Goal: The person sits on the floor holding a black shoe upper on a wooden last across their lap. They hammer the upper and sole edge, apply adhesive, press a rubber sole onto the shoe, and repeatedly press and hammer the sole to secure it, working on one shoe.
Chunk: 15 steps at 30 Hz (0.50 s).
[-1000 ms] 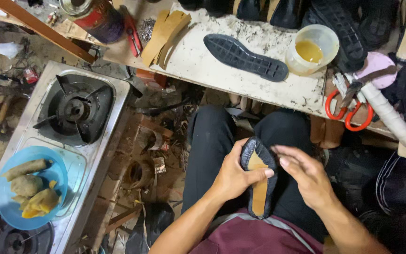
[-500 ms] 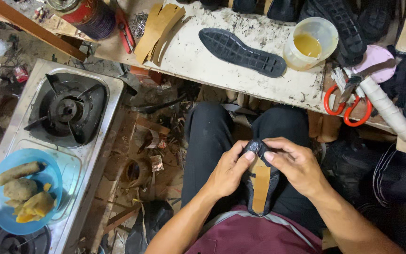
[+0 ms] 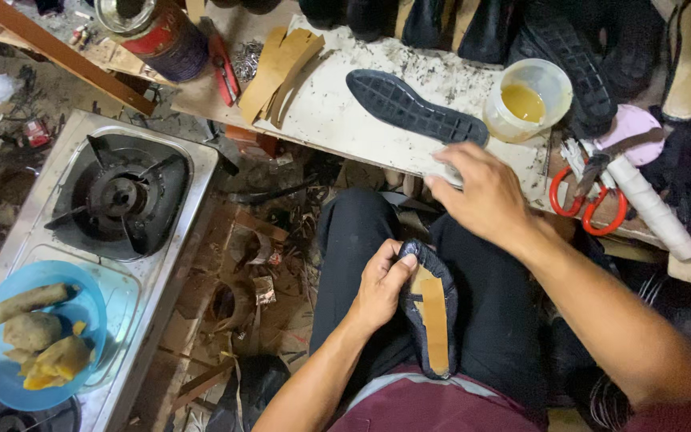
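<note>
Left hand is gripping the dark shoe upper on the lap, tan insole facing up for work, while right hand, fingers loosely spread, is reaching toward the bench edge beside the black sole.

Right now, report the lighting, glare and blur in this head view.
Head view: even overhead light; faint sheen on the stove; right hand slightly motion-blurred; left hand and shoe sharp; floor beneath the bench dim; wide-angle bending at edges.

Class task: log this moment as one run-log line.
left hand: holds black shoe upper with tan insole | right hand: at white workboard edge
</note>
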{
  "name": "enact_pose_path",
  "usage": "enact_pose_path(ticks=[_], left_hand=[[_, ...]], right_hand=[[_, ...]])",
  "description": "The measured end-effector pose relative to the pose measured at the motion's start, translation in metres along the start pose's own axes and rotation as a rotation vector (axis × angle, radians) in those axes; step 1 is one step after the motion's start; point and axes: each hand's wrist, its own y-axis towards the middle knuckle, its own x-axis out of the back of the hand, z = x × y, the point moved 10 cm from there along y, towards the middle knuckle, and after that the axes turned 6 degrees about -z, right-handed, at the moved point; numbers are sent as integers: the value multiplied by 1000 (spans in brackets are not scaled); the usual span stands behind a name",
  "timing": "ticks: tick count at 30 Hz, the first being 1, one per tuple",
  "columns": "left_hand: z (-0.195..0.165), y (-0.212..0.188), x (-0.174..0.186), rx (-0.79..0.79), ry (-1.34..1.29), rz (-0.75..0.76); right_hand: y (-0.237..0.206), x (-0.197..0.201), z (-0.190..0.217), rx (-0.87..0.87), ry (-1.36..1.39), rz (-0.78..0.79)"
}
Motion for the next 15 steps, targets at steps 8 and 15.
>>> enact_pose_path(ticks=[8,15], left_hand=[[3,1,7,25,-478,-34],[6,-4,11,15,-595,-169]], right_hand=[[67,-46,-3,269,-400,8],[75,-6,13,228,-235,-57]])
